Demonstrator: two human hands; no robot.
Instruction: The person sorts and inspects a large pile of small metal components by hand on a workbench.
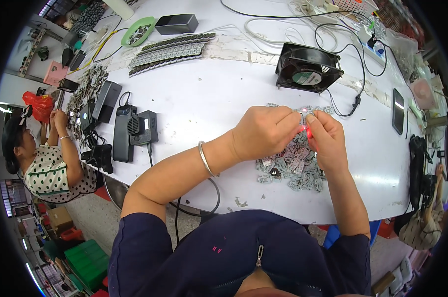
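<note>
My left hand [264, 132] and my right hand [328, 141] meet above a heap of small pale circuit boards [298, 161] on the white table. Between my fingertips is one small circuit board [305, 118], pinched from both sides. Red light glows beside it and falls on my right fingers. Both hands are closed, with thumbs against forefingers. My fingers cover much of the board, so its details are hidden.
A black cooling fan [308, 68] stands just beyond my hands. Rows of dark modules [172, 52], a green dish [138, 31] and a black box [176, 24] lie farther off. Black adapters [135, 129] and cables are on the left, a phone [398, 111] on the right. A co-worker [50, 153] sits at left.
</note>
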